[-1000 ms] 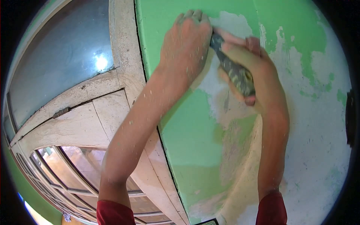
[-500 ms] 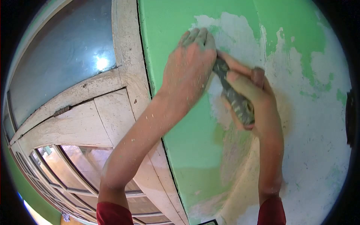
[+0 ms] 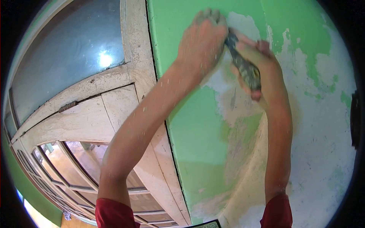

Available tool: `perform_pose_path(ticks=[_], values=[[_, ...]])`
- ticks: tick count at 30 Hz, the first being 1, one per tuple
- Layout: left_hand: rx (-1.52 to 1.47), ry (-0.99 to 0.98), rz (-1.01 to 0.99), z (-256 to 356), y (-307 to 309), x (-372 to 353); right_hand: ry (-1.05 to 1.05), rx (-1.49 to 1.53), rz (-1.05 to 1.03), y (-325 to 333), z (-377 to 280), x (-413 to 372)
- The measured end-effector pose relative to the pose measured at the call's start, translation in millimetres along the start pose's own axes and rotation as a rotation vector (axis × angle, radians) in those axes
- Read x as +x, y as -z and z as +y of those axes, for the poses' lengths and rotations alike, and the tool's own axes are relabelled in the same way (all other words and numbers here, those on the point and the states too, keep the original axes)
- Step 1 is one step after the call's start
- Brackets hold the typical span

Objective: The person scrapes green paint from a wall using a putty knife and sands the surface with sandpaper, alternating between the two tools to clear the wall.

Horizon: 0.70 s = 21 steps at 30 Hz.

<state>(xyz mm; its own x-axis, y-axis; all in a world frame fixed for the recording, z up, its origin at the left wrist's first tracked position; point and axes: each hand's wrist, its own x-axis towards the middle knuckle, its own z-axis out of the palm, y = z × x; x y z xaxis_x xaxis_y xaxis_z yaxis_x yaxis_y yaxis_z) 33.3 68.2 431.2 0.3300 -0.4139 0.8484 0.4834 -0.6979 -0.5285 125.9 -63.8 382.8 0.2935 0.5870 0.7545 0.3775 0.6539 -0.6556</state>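
My right hand (image 3: pixel 258 64) is wrapped round the dark, speckled handle of a scraper (image 3: pixel 244 65), which slants up to the left. Against the green wall (image 3: pixel 197 140), my left hand (image 3: pixel 205 36) is closed at the upper end of the tool, its fingers bent over that end. The blade is hidden behind my left hand. Around and below the hands, the green paint gives way to pale, bare patches. Bits of dust or paint flakes show over my left forearm.
To the left stands a worn whitish door frame (image 3: pixel 140 49) with a glass pane (image 3: pixel 72 49) and a panelled, glazed door (image 3: pixel 83 123). A dark object (image 3: pixel 356 119) sits at the right edge. A dark-edged object (image 3: pixel 208 225) shows at the bottom.
Both hands and the tool have moved up the wall and slightly right, still together. The view has shifted a little, and more of the dark-edged object shows at the bottom.
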Motion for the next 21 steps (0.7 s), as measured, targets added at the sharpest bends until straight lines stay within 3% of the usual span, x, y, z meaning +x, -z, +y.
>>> perform_pose_path(ticks=[4, 8, 11, 17, 19, 21], values=[[-0.076, -0.050, 0.098, 12, -1, -22, -0.076, -0.074, 0.094, -1, 2, -24], [-0.119, 0.022, -0.012, -1, 1, -4, -0.050, -0.058, 0.116, -6, -18, -12], [-0.088, -0.034, 0.140, 8, -4, -18, 0.022, -0.042, 0.100, -11, 6, -23], [-0.124, 0.097, -0.086, -1, 3, 4, -0.027, -0.099, 0.029, -1, -17, -5], [-0.052, -0.041, 0.072, 10, 0, -18, -0.051, -0.070, 0.057, -8, -5, -27], [-0.074, -0.031, 0.095, 11, 1, -23, 0.026, -0.027, 0.106, -10, 8, -29]])
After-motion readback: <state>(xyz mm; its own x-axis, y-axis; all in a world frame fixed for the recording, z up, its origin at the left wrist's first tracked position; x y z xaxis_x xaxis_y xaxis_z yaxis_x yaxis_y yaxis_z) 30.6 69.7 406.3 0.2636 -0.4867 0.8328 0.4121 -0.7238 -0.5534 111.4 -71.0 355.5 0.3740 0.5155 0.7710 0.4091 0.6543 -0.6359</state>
